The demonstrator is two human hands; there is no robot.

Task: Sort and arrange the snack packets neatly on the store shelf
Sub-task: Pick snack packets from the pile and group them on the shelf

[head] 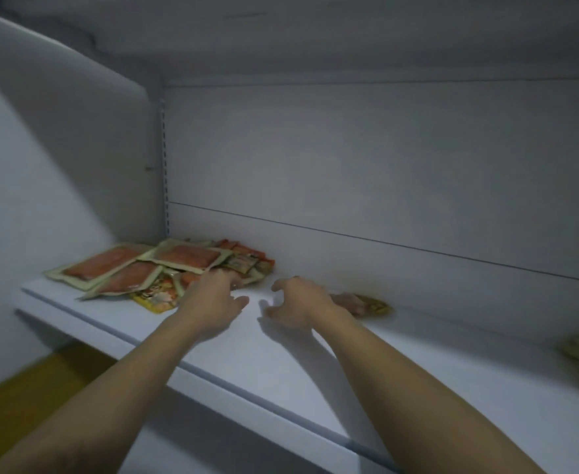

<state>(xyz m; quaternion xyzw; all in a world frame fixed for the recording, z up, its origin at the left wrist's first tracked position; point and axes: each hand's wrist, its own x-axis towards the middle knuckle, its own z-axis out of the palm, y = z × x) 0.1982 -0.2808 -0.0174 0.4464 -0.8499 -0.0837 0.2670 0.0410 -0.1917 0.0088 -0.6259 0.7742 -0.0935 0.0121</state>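
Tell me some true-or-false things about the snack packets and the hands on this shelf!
1. The pile of packets lies near the left end of the shelf. True.
2. The right hand holds a packet. False: it holds nothing, and its fingers are spread over the bare shelf.
3. The packets in the pile stand upright in a row. False: they lie flat, overlapping in a messy heap.
4. A lone packet lies apart from the pile, just beyond the right hand. True.
5. The left hand reaches the pile's near edge. True.
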